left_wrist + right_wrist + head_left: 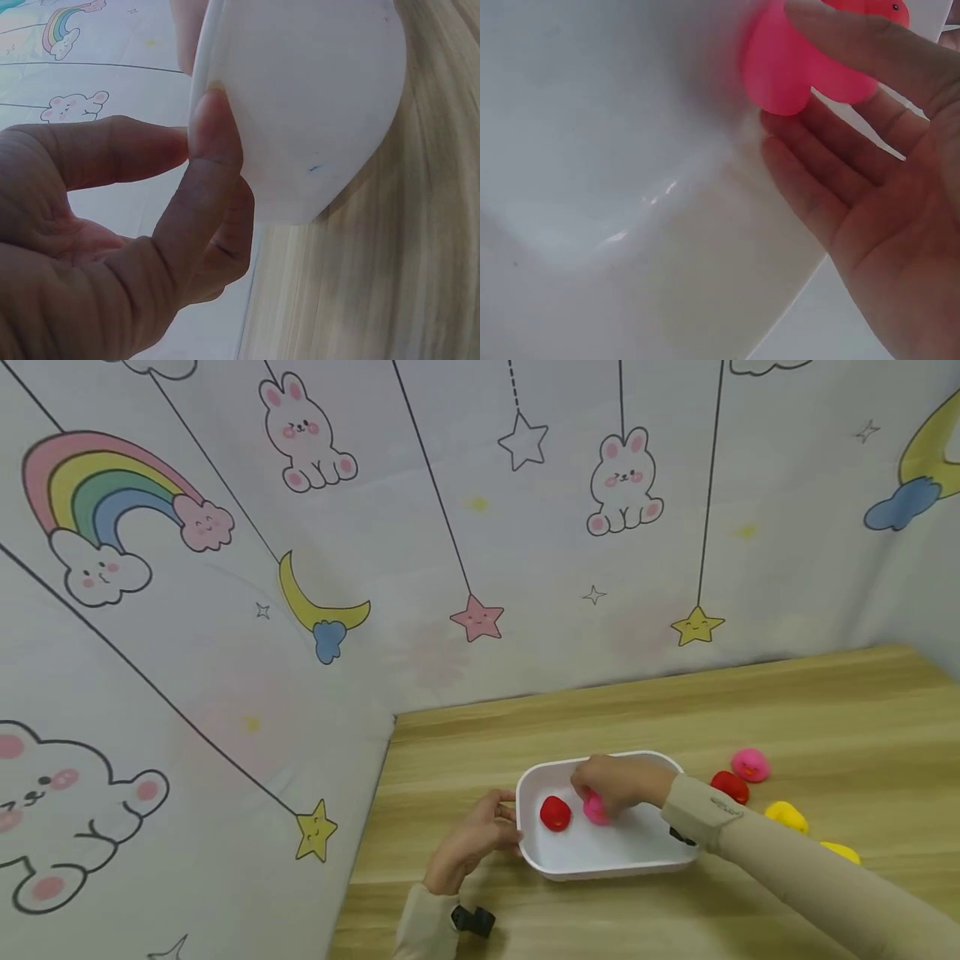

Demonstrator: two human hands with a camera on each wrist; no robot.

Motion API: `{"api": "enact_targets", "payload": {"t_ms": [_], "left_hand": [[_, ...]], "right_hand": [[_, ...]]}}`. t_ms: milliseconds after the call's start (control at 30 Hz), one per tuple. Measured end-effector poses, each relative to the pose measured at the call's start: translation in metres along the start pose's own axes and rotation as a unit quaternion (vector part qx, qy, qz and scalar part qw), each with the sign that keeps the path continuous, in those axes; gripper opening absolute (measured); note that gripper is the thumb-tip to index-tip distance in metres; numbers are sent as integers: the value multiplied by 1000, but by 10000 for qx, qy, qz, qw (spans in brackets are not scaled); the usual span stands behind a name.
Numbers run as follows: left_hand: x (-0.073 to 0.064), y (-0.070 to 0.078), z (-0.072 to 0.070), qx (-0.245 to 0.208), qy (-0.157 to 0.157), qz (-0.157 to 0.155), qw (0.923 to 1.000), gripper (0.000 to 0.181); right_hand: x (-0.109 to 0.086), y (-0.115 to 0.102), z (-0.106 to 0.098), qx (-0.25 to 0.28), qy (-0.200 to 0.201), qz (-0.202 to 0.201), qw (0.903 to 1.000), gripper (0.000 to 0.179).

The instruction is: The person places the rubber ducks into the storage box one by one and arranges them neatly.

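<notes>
A white plastic tub [622, 864] stands on the table. Inside, on the left, lies a red rubber duck [556, 814]. My right hand [617, 781] reaches into the tub and holds a pink rubber duck [596, 810] between thumb and fingers; in the right wrist view the pink duck [776, 71] sits at the fingertips, partly covered by the thumb. My left hand [474, 842] is at the tub's left end. In the left wrist view, that hand's thumb and index finger pinch the rim of the tub [315, 90].
Right of the tub, partly behind the right sleeve, lie another pink duck [751, 765], a red duck [730, 787], a yellow duck [787, 816] and a second yellow one [840, 852]. A printed cloth [420, 527] hangs behind and left of the wooden table [450, 739].
</notes>
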State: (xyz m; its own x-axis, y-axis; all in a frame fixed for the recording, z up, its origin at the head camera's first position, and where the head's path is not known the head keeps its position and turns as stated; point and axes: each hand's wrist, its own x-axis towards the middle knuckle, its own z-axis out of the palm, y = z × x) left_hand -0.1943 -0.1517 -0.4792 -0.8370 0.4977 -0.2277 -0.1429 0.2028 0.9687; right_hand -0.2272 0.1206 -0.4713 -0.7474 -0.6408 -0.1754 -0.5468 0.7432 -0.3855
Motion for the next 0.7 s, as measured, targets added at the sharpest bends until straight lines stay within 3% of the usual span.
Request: {"api": "enact_targets", "payload": {"t_ms": [133,367,533,700], "left_hand": [[-1,-1,2,-87,29,19,10000,63],[-4,-3,3,1,46,-24,10000,61],[-1,-1,2,-4,9,54,10000,62],[0,0,3,-36,-35,1,10000,62]], "right_hand": [[-6,-1,-3,68,-78,124,9999,32],[-22,-5,-21,1218,-57,470,9914,49],[-39,10,-39,2099,395,221,9767,57],[-63,32,-50,2658,946,61,9594,62]]}}
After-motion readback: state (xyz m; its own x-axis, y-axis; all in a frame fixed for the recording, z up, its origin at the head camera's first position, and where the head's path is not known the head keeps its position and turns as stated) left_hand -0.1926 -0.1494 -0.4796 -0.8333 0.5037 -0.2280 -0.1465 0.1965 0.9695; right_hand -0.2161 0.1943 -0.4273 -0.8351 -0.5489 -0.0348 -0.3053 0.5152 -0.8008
